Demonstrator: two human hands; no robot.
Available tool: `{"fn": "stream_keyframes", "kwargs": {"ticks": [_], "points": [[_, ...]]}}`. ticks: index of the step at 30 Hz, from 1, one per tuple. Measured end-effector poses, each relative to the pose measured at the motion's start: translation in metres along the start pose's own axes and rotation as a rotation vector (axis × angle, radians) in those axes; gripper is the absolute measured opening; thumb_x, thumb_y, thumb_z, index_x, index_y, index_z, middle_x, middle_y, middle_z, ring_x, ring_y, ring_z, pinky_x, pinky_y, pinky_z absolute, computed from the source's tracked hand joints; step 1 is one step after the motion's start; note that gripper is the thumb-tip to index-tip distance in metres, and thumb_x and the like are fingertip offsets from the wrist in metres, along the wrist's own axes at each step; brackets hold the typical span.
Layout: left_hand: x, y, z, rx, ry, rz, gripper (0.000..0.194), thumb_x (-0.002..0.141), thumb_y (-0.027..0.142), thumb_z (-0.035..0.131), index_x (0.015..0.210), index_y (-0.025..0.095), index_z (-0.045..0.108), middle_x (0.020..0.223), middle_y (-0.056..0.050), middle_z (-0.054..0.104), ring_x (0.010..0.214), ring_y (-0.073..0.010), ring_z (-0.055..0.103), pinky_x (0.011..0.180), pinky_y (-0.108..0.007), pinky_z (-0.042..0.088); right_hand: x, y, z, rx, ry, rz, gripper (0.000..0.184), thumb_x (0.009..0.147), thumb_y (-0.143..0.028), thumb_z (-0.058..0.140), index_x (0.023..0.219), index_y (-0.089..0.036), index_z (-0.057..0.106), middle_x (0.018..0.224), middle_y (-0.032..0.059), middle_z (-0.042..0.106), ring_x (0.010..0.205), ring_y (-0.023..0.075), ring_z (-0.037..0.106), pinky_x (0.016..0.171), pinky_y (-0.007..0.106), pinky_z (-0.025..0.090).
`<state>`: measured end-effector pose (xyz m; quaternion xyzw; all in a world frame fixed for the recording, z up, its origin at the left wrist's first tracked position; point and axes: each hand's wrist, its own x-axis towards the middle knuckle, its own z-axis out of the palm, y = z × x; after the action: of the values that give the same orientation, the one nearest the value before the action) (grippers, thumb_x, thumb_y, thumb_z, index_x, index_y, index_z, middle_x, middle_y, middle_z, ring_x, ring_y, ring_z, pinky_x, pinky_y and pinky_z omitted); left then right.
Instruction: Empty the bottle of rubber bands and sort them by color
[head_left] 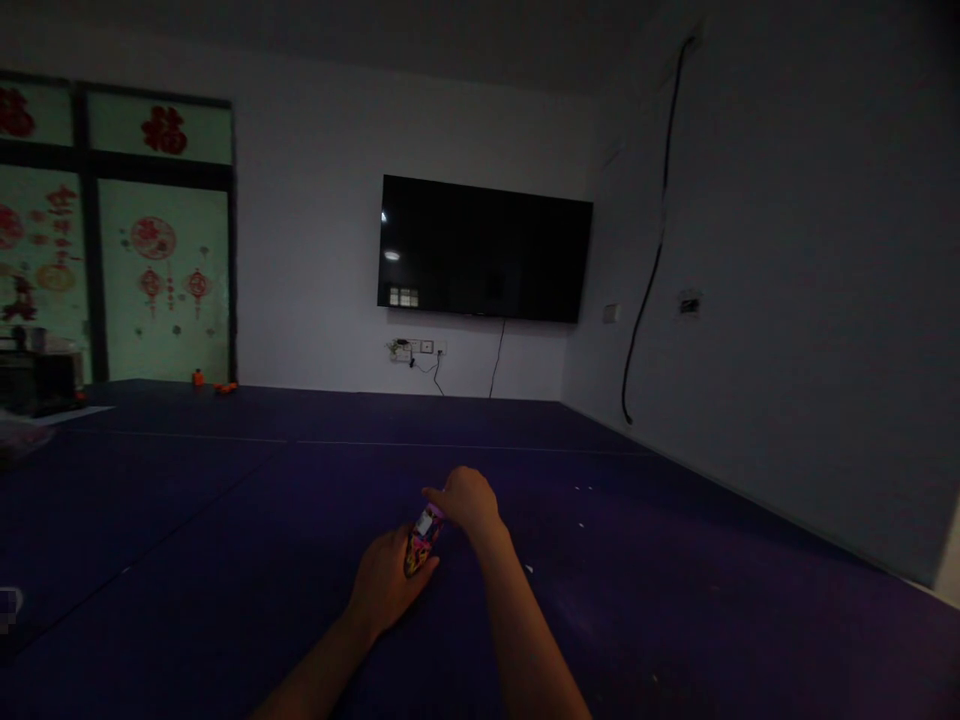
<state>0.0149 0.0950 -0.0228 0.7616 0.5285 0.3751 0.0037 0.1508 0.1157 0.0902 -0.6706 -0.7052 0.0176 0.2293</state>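
Both my arms reach forward over a dark blue floor mat [225, 520] in a dim room. My left hand [384, 585] wraps around the lower part of a small colourful tube-shaped package [423, 540] with pink, yellow and black print. My right hand [466, 500] grips its upper end, fingers curled over the white top. The package is tilted, its top pointing up and to the right. Its lower end is hidden inside my left hand.
A black wall-mounted TV [484, 250] hangs ahead, with sockets and cables [420, 350] below it. A window with red paper decorations [154, 240] is at the left, small orange objects [214, 383] lie near it. A white wall [787, 300] runs along the right.
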Motion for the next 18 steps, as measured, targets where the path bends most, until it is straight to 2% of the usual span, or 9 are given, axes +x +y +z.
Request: {"fn": "stream_keyframes", "kwargs": {"ticks": [8,13,15,18], "points": [[0.0002,-0.0027,-0.0014,-0.026,-0.021,0.007,0.037,0.081,0.045,0.048,0.104,0.017,0.057,0.094,-0.010,0.066,0.090,-0.0249,0.062,0.076,-0.034,0.046,0.0010,0.0006,-0.0011,0.047,-0.043,-0.019,0.034,0.074,-0.047,0.061,0.071,-0.015,0.069,0.071,0.0116,0.069,0.070,0.0199,0.065,0.056,0.023,0.041],[0.0004,-0.0065,0.0004,-0.059,0.008,0.030,0.039,0.081,0.046,0.049,0.105,0.017,0.056,0.094,-0.011,0.066,0.091,-0.0262,0.062,0.078,-0.036,0.046,0.0022,0.0033,-0.0005,0.128,-0.067,-0.025,0.032,0.073,-0.045,0.063,0.067,-0.014,0.069,0.065,0.0095,0.067,0.063,0.0174,0.063,0.051,0.021,0.038],[0.0002,-0.0071,0.0002,-0.092,0.010,0.012,0.038,0.081,0.046,0.049,0.105,0.017,0.056,0.094,-0.011,0.066,0.090,-0.0259,0.062,0.078,-0.037,0.046,0.0036,0.0054,-0.0003,0.187,-0.078,-0.077,0.030,0.072,-0.043,0.065,0.068,-0.014,0.070,0.064,0.0076,0.067,0.062,0.0161,0.062,0.051,0.021,0.037],[0.0007,-0.0064,-0.0021,-0.167,-0.009,-0.018,0.038,0.081,0.046,0.048,0.105,0.018,0.055,0.095,-0.010,0.067,0.090,-0.0244,0.063,0.079,-0.035,0.047,0.0064,0.0091,-0.0008,0.326,-0.107,-0.275,0.020,0.070,-0.034,0.068,0.077,-0.015,0.071,0.070,0.0040,0.068,0.066,0.0142,0.062,0.055,0.019,0.039]]}}
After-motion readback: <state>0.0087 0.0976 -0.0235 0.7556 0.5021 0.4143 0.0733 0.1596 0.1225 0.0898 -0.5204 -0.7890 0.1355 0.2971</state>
